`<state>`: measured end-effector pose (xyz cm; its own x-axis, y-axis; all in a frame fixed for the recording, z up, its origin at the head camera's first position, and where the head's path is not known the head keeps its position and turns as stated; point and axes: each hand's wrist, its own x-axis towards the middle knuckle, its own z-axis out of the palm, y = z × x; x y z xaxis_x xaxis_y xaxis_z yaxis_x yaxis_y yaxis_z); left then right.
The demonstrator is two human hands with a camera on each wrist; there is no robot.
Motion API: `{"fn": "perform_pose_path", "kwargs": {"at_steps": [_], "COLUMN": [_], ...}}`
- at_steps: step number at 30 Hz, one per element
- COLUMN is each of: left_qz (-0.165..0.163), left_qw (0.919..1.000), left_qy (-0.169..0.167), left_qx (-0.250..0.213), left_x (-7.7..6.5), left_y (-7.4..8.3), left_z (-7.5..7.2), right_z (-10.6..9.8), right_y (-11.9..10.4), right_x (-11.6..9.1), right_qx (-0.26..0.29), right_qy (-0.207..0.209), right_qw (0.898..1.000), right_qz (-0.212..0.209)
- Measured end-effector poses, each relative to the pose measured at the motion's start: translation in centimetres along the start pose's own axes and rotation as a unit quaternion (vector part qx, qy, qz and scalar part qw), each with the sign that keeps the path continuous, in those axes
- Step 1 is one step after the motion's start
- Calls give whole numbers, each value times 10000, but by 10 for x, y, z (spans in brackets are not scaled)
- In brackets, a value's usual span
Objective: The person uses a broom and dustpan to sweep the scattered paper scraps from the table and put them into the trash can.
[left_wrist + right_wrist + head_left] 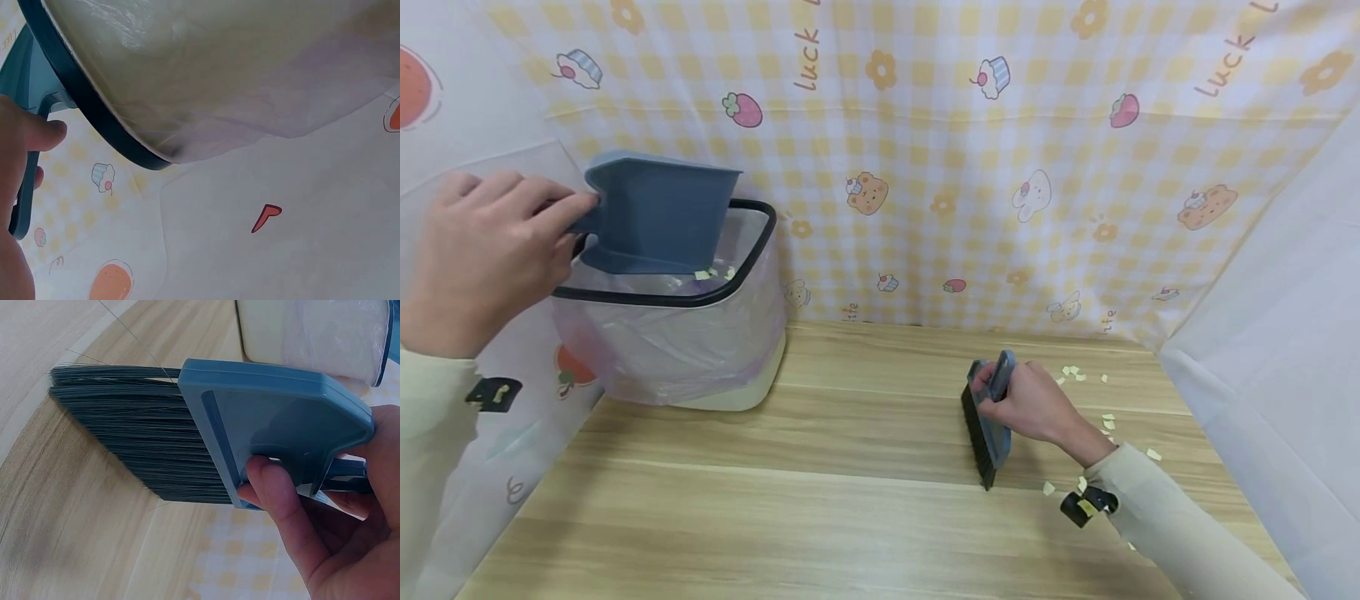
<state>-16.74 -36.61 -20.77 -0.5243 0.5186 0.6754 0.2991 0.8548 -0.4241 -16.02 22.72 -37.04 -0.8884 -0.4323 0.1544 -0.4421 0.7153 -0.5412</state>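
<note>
My left hand grips the handle of a blue dustpan, which is tipped over the mouth of a bin lined with a thin plastic bag. A few pale paper scraps show at the dustpan's lower edge, inside the bin's dark rim. In the left wrist view, the thumb and fingers wrap the dustpan handle beside the rim. Over the wooden table, my right hand holds a blue hand brush by its handle, dark bristles angled toward the table.
Several pale scraps lie scattered on the right part of the wooden table, around and beyond the right forearm. A checked cloth hangs along the back, and white sheeting rises at the right side.
</note>
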Motion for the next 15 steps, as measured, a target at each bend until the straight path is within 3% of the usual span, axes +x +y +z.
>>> {"fn": "perform_pose_path", "kwargs": {"at_steps": [10, 15], "left_qz": [-565, -841], "left_qw": [9984, 9956], "left_qy": [-51, -279], "left_qx": [73, 297], "left_x": [-3, -5], "left_y": [-1, -1], "left_z": [0, 0], "right_z": [0, 1], "right_y": [0, 0], "right_x": [1, 1], "right_qx": [0, -25], "right_qy": [-15, -22], "right_qw": [10000, 10000], "right_qz": [25, 23]}}
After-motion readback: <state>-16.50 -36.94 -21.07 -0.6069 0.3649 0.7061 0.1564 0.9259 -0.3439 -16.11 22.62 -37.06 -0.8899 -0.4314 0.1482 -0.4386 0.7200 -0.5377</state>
